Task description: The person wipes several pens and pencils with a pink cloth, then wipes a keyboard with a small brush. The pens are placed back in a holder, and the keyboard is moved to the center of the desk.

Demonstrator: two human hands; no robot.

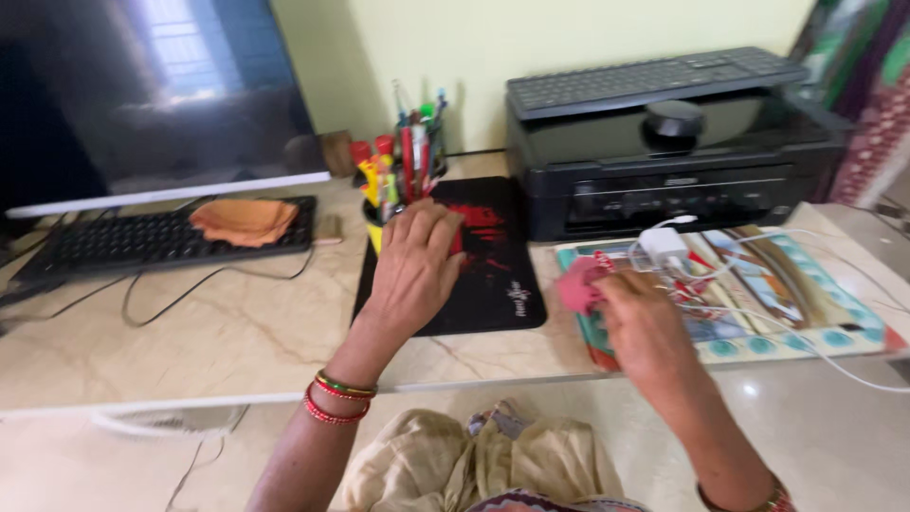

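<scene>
Wiping the desk around the pens

My left hand [415, 270], fingers together, steadies the yellow pen cup [379, 223]; my right hand [643, 327] pinches a pink cloth [578, 286]. I'd best wipe gently, avoiding the white cables [720, 275].

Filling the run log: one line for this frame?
left hand: on pen holder | right hand: pressing pink cloth on colourful mat | white charger beside
</scene>
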